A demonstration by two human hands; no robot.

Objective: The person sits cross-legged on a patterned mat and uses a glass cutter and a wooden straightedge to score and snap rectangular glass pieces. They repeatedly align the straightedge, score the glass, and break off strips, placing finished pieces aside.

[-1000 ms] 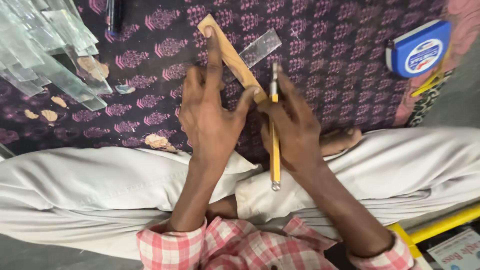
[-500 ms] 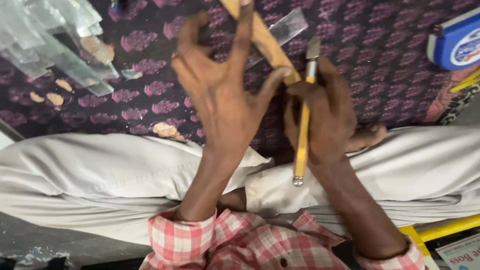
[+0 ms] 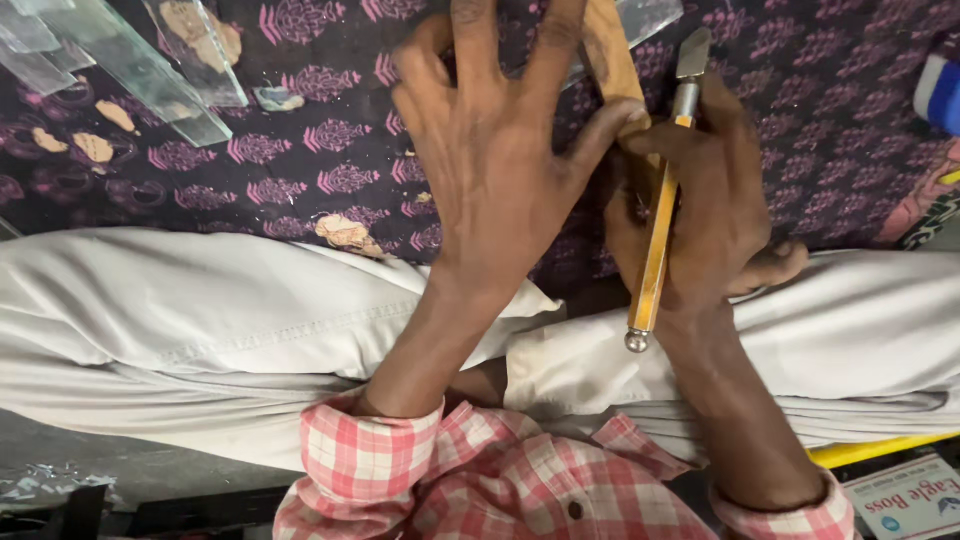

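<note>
Left hand (image 3: 500, 170) spread flat, we pin a wooden straightedge (image 3: 608, 55) over a glass strip (image 3: 645, 18) at the top centre of the frame, on purple patterned cloth (image 3: 330, 170). Our right hand (image 3: 700, 210) grips a yellow-handled glass cutter (image 3: 660, 210) against the wood's edge. A clean score, we judge, needs steady downward pressure and a still guide.

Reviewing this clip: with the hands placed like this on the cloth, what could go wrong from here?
1. The left hand spreads its fingers over the wooden strip right beside the glass cutter in the right hand; a slip might nick the thumb.
2. Loose glass strips lie at upper left near the forearm; a sideways reach may brush their edges.
</note>
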